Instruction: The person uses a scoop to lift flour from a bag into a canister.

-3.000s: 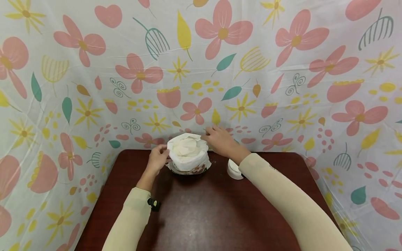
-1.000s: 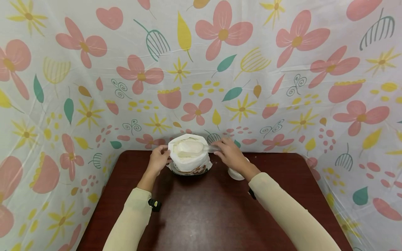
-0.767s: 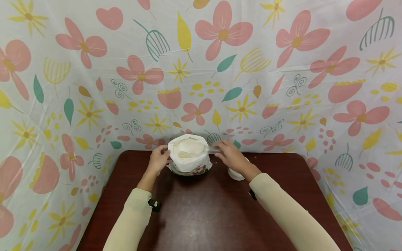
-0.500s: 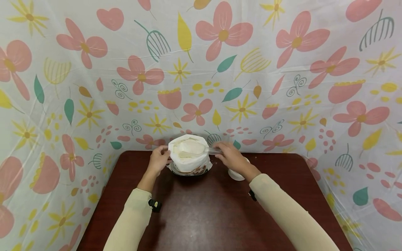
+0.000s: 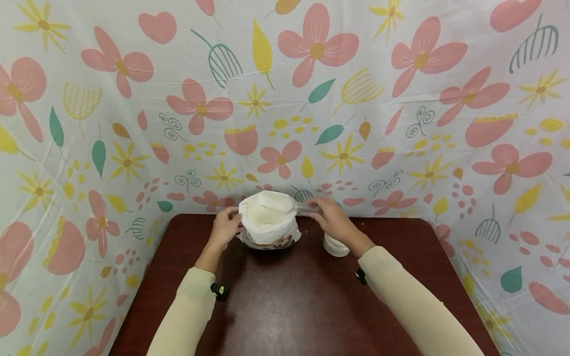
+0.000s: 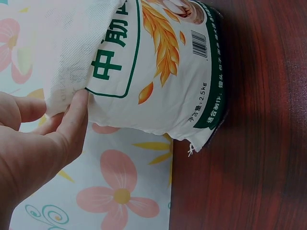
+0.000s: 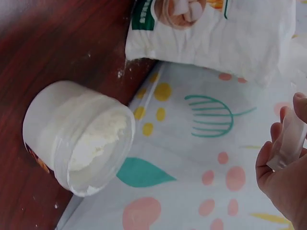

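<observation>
An open white cloth bag of flour (image 5: 271, 231) stands at the back of the table, its rim folded outward and its mouth showing white powder. My left hand (image 5: 224, 228) pinches the bag's rim on the left, thumb against fingers in the left wrist view. On the other side, my right hand (image 5: 335, 221) grips the translucent handle of a scoop (image 7: 289, 143). The scoop's head reaches over the right rim into the bag's mouth; its outline blurs into the flour. Below my right forearm is a round white jar (image 7: 43, 112), partly filled with white powder.
A dark red wooden table (image 5: 285, 301) lies under everything. Right behind its far edge hangs a floral sheet (image 5: 285, 99), which also covers both sides. Small traces of white powder dot the table near the jar and bag.
My right hand was at the bag's right rim, then drew back right, with the scoop becoming visible in the flour. Just now it shifts slightly right and the scoop tilts. My left hand stays put.
</observation>
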{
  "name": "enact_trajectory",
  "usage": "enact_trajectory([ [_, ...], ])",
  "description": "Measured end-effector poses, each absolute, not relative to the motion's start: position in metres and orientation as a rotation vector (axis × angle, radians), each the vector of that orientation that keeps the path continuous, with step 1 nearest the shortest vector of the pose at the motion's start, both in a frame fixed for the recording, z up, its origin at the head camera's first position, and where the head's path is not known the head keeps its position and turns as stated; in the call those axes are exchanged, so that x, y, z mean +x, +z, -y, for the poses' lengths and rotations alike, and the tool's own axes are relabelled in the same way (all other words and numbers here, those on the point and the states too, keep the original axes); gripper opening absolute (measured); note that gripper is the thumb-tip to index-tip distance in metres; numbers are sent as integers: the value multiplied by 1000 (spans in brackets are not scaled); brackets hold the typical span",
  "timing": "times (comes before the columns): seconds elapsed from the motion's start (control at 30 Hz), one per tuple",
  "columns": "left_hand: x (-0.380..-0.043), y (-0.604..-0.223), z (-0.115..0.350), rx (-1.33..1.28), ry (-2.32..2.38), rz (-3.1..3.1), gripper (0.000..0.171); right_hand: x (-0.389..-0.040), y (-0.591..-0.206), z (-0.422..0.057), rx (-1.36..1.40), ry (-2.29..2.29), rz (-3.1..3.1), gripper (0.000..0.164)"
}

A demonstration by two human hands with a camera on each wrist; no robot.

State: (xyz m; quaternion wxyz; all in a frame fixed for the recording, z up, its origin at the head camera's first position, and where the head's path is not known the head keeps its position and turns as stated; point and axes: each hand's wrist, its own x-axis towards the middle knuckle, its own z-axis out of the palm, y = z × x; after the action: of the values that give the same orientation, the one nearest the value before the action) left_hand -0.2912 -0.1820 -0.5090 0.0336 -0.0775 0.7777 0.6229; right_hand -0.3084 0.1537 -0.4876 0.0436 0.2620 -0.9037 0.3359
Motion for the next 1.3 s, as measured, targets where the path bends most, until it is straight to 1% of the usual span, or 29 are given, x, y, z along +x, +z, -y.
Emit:
enact_trajectory([
  [0.2,-292,-511,182,-241,1936,-2390,38,-305,-476,-173,807,1039,2734,36],
  [0.57,-293,-512,182,-243,1960,-2379,37,-292,-463,-213,745,1051,2734,34],
  [0.7,-293,-512,182,-235,1961,-2373,38,-284,-464,-228,716,1004,2716,32],
  [0.9,-293,-512,183,-244,1953,-2381,38,-270,-469,-250,672,911,2718,35],
  [1.07,-293,-514,182,-250,1954,-2380,37,-260,-476,-268,651,812,2691,30],
  [1.3,-294,-514,181,-249,1934,-2395,37,-253,-483,-294,653,713,2671,31],
])
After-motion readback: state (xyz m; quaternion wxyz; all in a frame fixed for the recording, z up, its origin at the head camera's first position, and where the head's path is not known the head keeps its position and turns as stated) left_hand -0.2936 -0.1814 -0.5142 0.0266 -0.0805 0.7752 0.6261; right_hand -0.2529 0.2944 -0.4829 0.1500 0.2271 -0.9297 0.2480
